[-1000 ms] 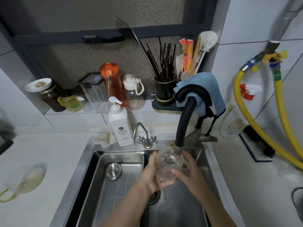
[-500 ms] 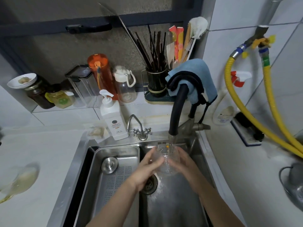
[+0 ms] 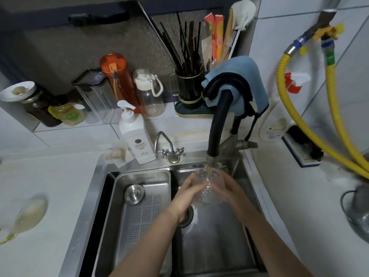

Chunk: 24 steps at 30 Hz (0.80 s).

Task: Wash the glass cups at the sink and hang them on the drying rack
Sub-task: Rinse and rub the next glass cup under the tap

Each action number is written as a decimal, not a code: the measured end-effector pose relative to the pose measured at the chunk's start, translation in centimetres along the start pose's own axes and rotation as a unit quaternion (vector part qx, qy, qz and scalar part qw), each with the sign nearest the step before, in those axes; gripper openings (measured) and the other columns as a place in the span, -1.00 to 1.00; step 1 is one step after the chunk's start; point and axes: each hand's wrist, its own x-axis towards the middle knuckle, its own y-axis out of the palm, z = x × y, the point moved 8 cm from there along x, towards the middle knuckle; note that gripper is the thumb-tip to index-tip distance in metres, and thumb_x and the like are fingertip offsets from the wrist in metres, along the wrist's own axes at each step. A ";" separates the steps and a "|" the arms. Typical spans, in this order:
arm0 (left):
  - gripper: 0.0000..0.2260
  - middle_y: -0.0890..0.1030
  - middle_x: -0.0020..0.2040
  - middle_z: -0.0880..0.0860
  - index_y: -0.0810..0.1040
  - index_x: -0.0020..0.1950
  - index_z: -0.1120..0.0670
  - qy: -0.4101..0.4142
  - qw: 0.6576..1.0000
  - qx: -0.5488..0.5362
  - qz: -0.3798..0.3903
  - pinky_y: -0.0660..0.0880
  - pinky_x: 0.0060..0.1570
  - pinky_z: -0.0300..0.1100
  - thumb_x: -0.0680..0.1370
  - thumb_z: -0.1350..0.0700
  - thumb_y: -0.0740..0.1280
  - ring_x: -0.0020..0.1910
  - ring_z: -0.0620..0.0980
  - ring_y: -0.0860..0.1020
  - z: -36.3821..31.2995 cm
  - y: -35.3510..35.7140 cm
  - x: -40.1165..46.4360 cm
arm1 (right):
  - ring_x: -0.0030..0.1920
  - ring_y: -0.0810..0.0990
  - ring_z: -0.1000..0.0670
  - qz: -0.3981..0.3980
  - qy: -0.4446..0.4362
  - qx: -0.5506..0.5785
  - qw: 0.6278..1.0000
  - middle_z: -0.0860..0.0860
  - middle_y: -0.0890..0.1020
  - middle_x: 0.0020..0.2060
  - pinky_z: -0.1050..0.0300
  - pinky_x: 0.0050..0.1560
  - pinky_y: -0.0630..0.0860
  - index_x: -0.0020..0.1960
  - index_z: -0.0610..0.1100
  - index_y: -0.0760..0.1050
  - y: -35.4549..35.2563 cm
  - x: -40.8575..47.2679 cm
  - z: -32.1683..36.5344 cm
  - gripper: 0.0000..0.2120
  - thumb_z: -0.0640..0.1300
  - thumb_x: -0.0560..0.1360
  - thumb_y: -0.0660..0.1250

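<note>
Glass cup (image 3: 209,188) gripped between both hands.

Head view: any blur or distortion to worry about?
Head view: wide-angle bending curves the counter edges and yellow hose; left-edge object smeared beyond recognition; glass cup between left hand and right hand hard to outline; centre sharp.
</note>
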 end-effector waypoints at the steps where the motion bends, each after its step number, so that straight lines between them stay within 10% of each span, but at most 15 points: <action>1: -0.52 0.59 0.22 -0.03 0.41 0.40 -0.02 -0.015 1.000 0.005 -0.004 0.52 0.00 -0.33 0.50 0.08 0.42 0.05 -0.19 0.61 0.6 0.0 -0.2 | 0.20 0.60 -0.01 -0.007 0.001 0.005 1.000 0.03 0.64 0.14 0.01 0.24 0.50 0.27 -0.04 0.51 -0.2 -0.1 -0.5 -0.67 -0.17 0.51 0.37; 7: -0.18 0.53 0.34 0.00 0.38 0.42 -0.11 -0.005 1.000 0.004 -0.022 0.44 0.33 -0.10 0.22 -0.23 0.57 0.28 -0.05 0.53 0.3 -1.2 0.5 | 0.20 0.60 0.02 0.009 -0.008 -0.001 1.000 0.05 0.64 0.16 0.05 0.23 0.50 0.28 0.00 0.50 0.4 0.5 -0.7 -0.64 -0.12 0.49 0.39; 12: -0.46 0.56 0.19 -0.15 0.38 0.35 -0.15 -0.007 1.000 0.027 0.007 0.40 0.33 -0.19 0.43 -0.02 0.50 0.25 -0.14 0.51 0.4 1.4 1.5 | 0.02 0.65 0.18 -0.016 0.002 -0.023 1.000 0.21 0.67 0.01 0.28 -0.05 0.58 0.11 0.27 0.57 -2.1 0.2 -1.6 -0.50 0.31 0.20 0.53; 16: -0.26 0.54 0.31 0.01 0.43 0.36 -0.13 -0.001 1.000 0.012 -0.004 0.41 0.36 -0.08 0.24 -0.19 0.59 0.32 -0.02 0.49 0.4 0.7 2.2 | 0.15 0.61 0.13 -0.008 -0.031 -0.022 0.999 0.14 0.62 0.15 0.22 0.03 0.58 0.30 0.05 0.46 -2.0 0.2 -1.5 -0.51 -0.08 0.40 0.48; 24: -0.85 0.64 0.03 -0.10 0.54 0.10 -0.03 -0.019 0.999 0.051 0.007 0.48 -0.15 -0.47 0.54 0.06 0.38 -0.05 -0.23 0.60 -0.6 2.8 3.4 | 0.09 0.61 0.10 -0.068 -0.009 -0.009 0.998 0.06 0.60 0.13 0.28 -0.10 0.57 0.27 -0.03 0.44 -3.8 0.7 -2.7 -0.48 0.01 0.37 0.51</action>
